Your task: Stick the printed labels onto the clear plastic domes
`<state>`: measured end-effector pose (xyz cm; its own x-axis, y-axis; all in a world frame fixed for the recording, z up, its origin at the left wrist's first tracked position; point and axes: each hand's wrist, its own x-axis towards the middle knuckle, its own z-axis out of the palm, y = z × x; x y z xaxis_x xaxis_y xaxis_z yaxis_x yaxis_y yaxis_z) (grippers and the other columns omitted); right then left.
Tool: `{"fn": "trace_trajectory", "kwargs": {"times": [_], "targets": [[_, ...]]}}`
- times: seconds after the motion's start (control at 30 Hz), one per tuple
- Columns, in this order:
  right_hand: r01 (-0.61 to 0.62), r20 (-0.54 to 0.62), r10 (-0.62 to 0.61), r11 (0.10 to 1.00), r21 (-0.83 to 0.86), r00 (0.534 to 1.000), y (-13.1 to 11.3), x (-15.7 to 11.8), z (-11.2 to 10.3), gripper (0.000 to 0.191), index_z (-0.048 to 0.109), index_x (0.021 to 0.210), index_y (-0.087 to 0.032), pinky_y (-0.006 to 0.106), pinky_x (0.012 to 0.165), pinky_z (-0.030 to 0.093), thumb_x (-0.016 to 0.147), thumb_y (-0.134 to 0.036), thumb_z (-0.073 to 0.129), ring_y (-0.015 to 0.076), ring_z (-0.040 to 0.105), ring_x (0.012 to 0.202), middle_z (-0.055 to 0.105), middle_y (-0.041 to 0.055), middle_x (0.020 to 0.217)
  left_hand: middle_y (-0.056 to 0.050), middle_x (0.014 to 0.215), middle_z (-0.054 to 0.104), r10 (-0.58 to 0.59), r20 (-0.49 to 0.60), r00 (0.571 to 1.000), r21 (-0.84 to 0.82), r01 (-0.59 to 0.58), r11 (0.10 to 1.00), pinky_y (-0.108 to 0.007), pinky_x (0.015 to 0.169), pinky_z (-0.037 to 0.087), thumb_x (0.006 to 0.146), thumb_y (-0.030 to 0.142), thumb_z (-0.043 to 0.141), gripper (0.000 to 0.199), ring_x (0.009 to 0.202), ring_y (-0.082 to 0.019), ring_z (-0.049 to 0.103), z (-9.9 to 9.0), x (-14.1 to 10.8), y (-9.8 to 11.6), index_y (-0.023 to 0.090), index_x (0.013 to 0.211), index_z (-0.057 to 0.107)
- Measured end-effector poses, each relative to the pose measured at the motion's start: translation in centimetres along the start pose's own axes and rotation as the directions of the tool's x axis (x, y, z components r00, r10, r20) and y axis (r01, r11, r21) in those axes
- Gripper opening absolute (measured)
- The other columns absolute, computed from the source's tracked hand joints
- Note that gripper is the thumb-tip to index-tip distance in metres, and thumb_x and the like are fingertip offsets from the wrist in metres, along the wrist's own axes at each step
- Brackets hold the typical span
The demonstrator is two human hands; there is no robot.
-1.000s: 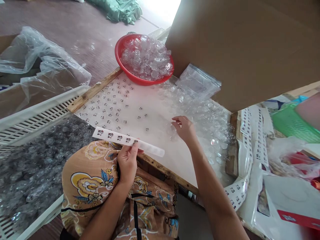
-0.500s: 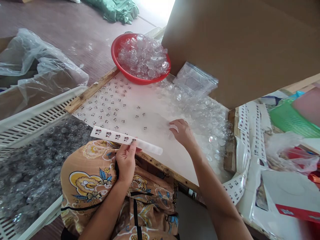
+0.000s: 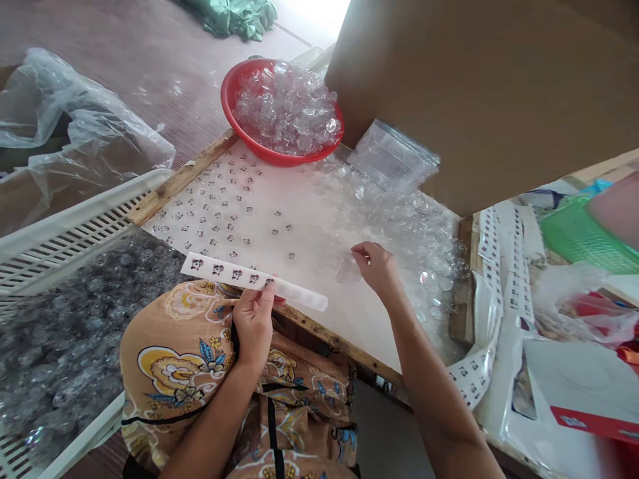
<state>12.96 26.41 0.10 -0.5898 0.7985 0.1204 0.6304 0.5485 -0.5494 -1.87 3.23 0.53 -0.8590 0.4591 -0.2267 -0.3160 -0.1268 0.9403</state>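
A white strip of small panda stickers (image 3: 227, 271) is pinched between the thumb and fingers of my left hand (image 3: 254, 322), above the near edge of the board. Panda prints show on its left part, while its right end is bare. My right hand (image 3: 378, 269) is over the white board (image 3: 309, 233) with thumb and fingertips together; what they hold, if anything, I cannot make out. Faint clear discs (image 3: 345, 271) lie just below those fingertips. More clear domed discs (image 3: 399, 226) cover the board's right side. Panda-marked pieces (image 3: 214, 206) are spread over its left side.
A red bowl (image 3: 230, 100) heaped with clear discs stands at the board's far edge, near a clear plastic bag (image 3: 394, 156). A cardboard panel (image 3: 474, 100) rises behind. Left is a white slotted crate (image 3: 100, 209) of glossy pieces; right are more sticker strips (image 3: 516, 266).
My right hand has moved slightly right, and its thumb and fingers have come closer together. Faint discs now show below its fingertips. My left hand keeps the strip almost in place.
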Motion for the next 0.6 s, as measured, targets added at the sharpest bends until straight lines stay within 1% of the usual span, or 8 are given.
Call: {"fn": "trace_trajectory", "kwargs": {"times": [0.1, 0.17, 0.2, 0.27, 0.37, 0.47, 0.53, 0.6], "targets": [[0.080, -0.034, -0.082, 0.996, -0.041, 0.996, -0.3, 0.9, 0.5, 0.023, 0.065, 0.104, -0.020, 0.042, 0.080, 0.052, 0.085, -0.022, 0.053, 0.0257, 0.063, 0.091, 0.066, 0.0115, 0.104, -0.004, 0.079, 0.073, 0.013, 0.007, 1.000, 0.013, -0.013, 1.000, -0.024, 0.058, 0.057, 0.081, 0.043, 0.071, 0.031, 0.062, -0.014, 0.066, 0.0, 0.0, -0.1, 0.016, 0.095, 0.077], [0.143, -0.007, -0.144, 0.986, -0.081, 0.990, -0.7, 1.7, 1.1, 0.030, 0.064, 0.111, -0.021, 0.044, 0.086, 0.050, 0.084, -0.018, 0.053, 0.0281, 0.061, 0.101, 0.066, 0.0129, 0.111, -0.004, 0.079, 0.074, 0.015, -0.001, 1.000, 0.010, -0.015, 1.000, -0.024, 0.057, 0.057, 0.080, 0.043, 0.071, 0.032, 0.062, -0.015, 0.066, -0.1, 0.1, -0.1, 0.016, 0.095, 0.077], [0.160, 0.013, -0.160, 0.982, -0.101, 0.987, -0.9, 2.1, 1.5, 0.032, 0.065, 0.112, -0.020, 0.045, 0.087, 0.049, 0.083, -0.016, 0.053, 0.0287, 0.060, 0.103, 0.065, 0.0134, 0.112, -0.005, 0.080, 0.074, 0.015, -0.006, 1.000, 0.008, -0.015, 1.000, -0.024, 0.057, 0.057, 0.080, 0.044, 0.071, 0.032, 0.062, -0.015, 0.067, -0.1, 0.1, -0.2, 0.016, 0.095, 0.077], [0.166, 0.040, -0.162, 0.977, -0.134, 0.986, -1.2, 2.6, 2.1, 0.030, 0.067, 0.109, -0.019, 0.045, 0.088, 0.049, 0.084, -0.014, 0.050, 0.0290, 0.060, 0.101, 0.065, 0.0146, 0.111, -0.005, 0.079, 0.074, 0.015, -0.008, 1.000, 0.006, -0.015, 1.000, -0.025, 0.057, 0.057, 0.080, 0.043, 0.072, 0.032, 0.062, -0.015, 0.067, -0.1, 0.1, -0.2, 0.015, 0.095, 0.077], [0.130, 0.020, -0.129, 0.984, -0.122, 0.991, -1.3, 2.8, 2.4, 0.024, 0.069, 0.098, -0.018, 0.041, 0.083, 0.050, 0.086, -0.017, 0.047, 0.0263, 0.062, 0.093, 0.066, 0.0147, 0.106, -0.005, 0.080, 0.074, 0.010, 0.000, 1.000, 0.003, -0.010, 1.000, -0.025, 0.057, 0.058, 0.080, 0.043, 0.072, 0.032, 0.062, -0.015, 0.066, -0.1, 0.1, -0.2, 0.015, 0.095, 0.077], [0.063, 0.015, -0.063, 0.998, 0.010, 0.998, -1.1, 2.5, 1.9, 0.021, 0.068, 0.094, -0.020, 0.037, 0.079, 0.050, 0.086, -0.023, 0.049, 0.0217, 0.064, 0.084, 0.068, 0.0103, 0.098, -0.005, 0.082, 0.074, 0.011, -0.003, 1.000, -0.001, -0.011, 1.000, -0.024, 0.057, 0.057, 0.080, 0.043, 0.072, 0.031, 0.061, -0.014, 0.066, 0.0, 0.1, -0.2, 0.016, 0.095, 0.077], [-0.025, 0.053, 0.020, 0.995, 0.098, 0.998, -0.9, 2.6, 1.5, 0.018, 0.067, 0.093, -0.020, 0.035, 0.077, 0.050, 0.084, -0.026, 0.052, 0.0196, 0.064, 0.079, 0.070, 0.0067, 0.090, -0.004, 0.081, 0.073, 0.013, -0.007, 1.000, 0.009, -0.013, 1.000, -0.024, 0.057, 0.057, 0.080, 0.043, 0.072, 0.031, 0.061, -0.014, 0.066, -0.1, 0.0, -0.2, 0.016, 0.095, 0.077], [-0.123, 0.118, 0.106, 0.982, 0.141, 0.987, -0.7, 2.7, 1.0, 0.018, 0.067, 0.094, -0.021, 0.033, 0.075, 0.050, 0.081, -0.028, 0.056, 0.0185, 0.064, 0.077, 0.071, 0.0043, 0.085, -0.004, 0.078, 0.073, 0.011, -0.005, 1.000, 0.014, -0.011, 1.000, -0.024, 0.058, 0.058, 0.080, 0.043, 0.072, 0.031, 0.061, -0.014, 0.066, -0.1, 0.0, -0.2, 0.016, 0.095, 0.077]]}}
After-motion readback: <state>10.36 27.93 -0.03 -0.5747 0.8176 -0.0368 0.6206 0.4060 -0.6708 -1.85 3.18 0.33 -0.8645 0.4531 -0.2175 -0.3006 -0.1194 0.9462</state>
